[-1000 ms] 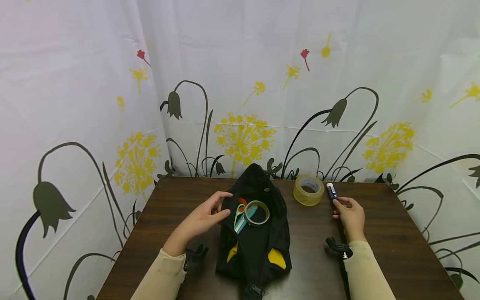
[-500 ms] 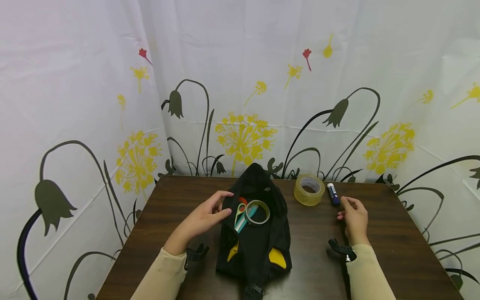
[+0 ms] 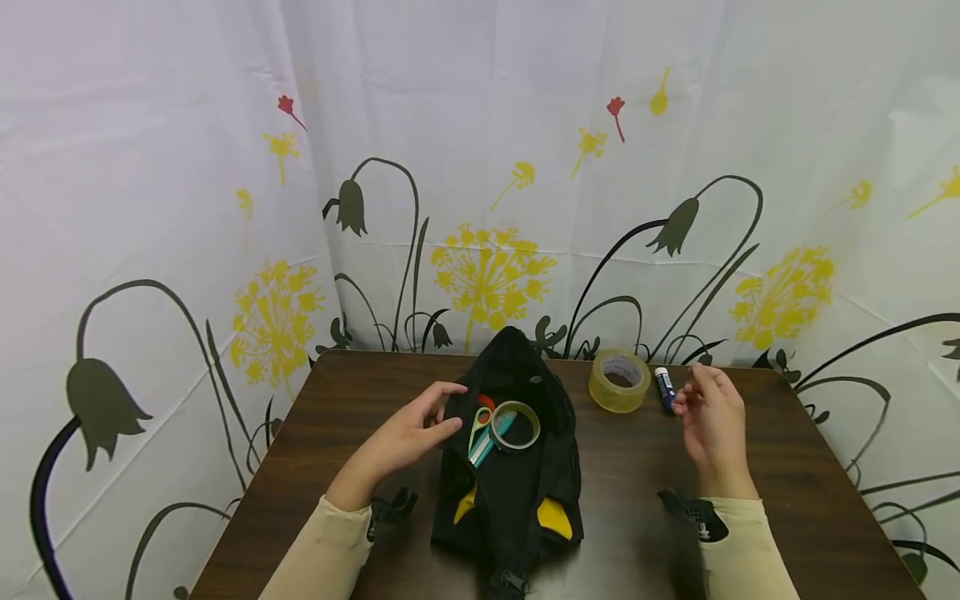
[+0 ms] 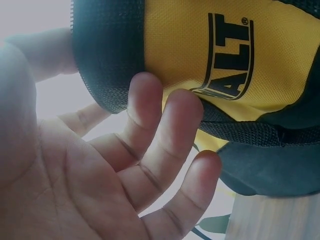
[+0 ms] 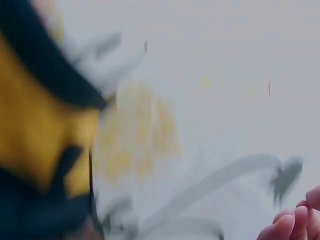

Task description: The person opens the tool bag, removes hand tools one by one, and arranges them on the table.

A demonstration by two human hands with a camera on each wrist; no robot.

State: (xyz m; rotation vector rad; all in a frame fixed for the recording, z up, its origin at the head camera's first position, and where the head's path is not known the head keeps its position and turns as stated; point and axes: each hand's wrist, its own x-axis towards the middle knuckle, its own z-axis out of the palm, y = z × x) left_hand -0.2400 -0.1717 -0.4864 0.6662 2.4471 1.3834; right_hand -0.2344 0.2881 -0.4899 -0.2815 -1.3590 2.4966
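Observation:
My left hand (image 3: 412,433) grips the left rim of a black and yellow tool bag (image 3: 498,500); in the left wrist view, several of its fingers bend against the outer side of the bag's edge. Inside the bag's mouth are a roll of tape (image 3: 534,427), scissors with green and orange handles (image 3: 480,419) and a teal tool (image 3: 482,450), its kind unclear. My right hand (image 3: 712,417) is raised over the table's right side, fingers loosely bent, holding nothing. Just left of its fingertips is a blue glue stick (image 3: 665,392) with a white cap.
A large roll of clear packing tape (image 3: 618,382) sits left of the glue stick near the back edge of the brown wooden table (image 3: 360,383). A white curtain (image 3: 465,100) with flower prints hangs behind. The bag's buckled strap (image 3: 510,579) runs toward the front.
My right hand has let go of the glue stick, moved slightly right and risen. The glue stick stays in place. My left hand keeps its hold on the bag.

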